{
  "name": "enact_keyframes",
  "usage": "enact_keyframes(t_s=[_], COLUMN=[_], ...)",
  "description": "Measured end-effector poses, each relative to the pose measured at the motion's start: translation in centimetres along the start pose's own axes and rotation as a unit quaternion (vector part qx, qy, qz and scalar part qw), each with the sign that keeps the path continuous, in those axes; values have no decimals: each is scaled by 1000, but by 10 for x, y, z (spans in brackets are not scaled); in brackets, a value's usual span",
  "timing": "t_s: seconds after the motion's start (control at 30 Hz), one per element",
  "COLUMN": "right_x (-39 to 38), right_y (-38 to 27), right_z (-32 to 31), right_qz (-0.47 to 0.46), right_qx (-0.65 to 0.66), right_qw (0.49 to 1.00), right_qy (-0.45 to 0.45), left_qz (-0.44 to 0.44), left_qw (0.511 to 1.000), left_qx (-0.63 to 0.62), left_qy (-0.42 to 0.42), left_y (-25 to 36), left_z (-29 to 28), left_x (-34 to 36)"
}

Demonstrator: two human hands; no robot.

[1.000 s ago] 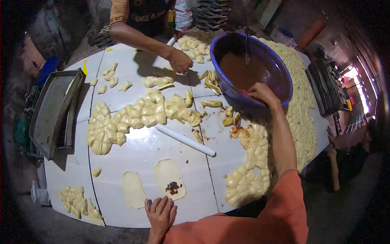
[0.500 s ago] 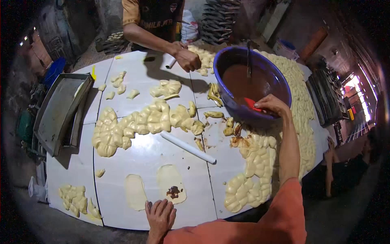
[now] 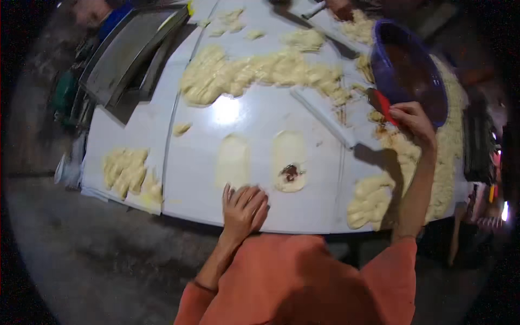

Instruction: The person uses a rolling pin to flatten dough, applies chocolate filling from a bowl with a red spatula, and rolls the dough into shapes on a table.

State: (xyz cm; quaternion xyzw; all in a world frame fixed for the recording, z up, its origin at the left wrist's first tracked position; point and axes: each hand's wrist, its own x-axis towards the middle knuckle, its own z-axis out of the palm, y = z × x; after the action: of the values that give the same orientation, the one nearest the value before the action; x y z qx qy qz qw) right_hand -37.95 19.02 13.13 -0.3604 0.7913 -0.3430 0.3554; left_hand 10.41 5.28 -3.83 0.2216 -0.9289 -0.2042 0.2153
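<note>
My left hand (image 3: 244, 206) lies with fingers outstretched on the white table at the near end of a flat oval of dough (image 3: 233, 154). To its right is a second oval (image 3: 288, 146) with a patch of dark brown filling on it. My right hand (image 3: 409, 119) grips a red scraper (image 3: 385, 108), its end dark, beside the purple basin (image 3: 379, 62) of brown mixture. A white rolling pin (image 3: 322, 116) lies diagonally below the scraper. Lumpy pale dough (image 3: 254, 70) runs across the middle, with more (image 3: 368, 200) under my right forearm.
Metal trays (image 3: 122, 59) sit at the table's (image 3: 195, 200) left, with more dough (image 3: 124, 168) below them. A dense spread of dough (image 3: 449, 157) covers the right side beside dark racks (image 3: 475, 141). A co-worker's hand (image 3: 340, 8) shows blurred at the top edge.
The view has tilted down. My right hand has brought the red scraper out of the basin toward the table. The co-worker is now mostly out of view. My left hand stays by the ovals.
</note>
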Motion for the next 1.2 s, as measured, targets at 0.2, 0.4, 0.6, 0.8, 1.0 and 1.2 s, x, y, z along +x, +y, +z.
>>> enact_keyframes(t_s=[0.2, 0.4, 0.6, 0.8, 1.0, 1.2], right_x=[-18, -35, -46, -68, -78, -84], right_y=[-53, -98, -92, -104, -105, -104], right_z=[173, 314, 340, 367, 376, 364], right_qz=[34, -168, -129, -132, -18, 92], right_qx=[-26, -214, -336, -294, -249, -209], right_qw=[995, 960, 931, 942, 965, 970], right_qy=[-92, -63, 60, 95, 84, 80], left_qz=[-59, -11, -5, 5, 27, -10], left_qw=[996, 999, 999, 998, 994, 991], left_qx=[64, 23, -30, -37, -9, 33], left_qy=[1, -37, -39, -52, -108, -131], left_y=[-55, -78, -81, -87, -87, -94], left_z=[-43, -50, -53, -52, -45, -39], left_x=[-34, -44, -35, -17, -1, -6])
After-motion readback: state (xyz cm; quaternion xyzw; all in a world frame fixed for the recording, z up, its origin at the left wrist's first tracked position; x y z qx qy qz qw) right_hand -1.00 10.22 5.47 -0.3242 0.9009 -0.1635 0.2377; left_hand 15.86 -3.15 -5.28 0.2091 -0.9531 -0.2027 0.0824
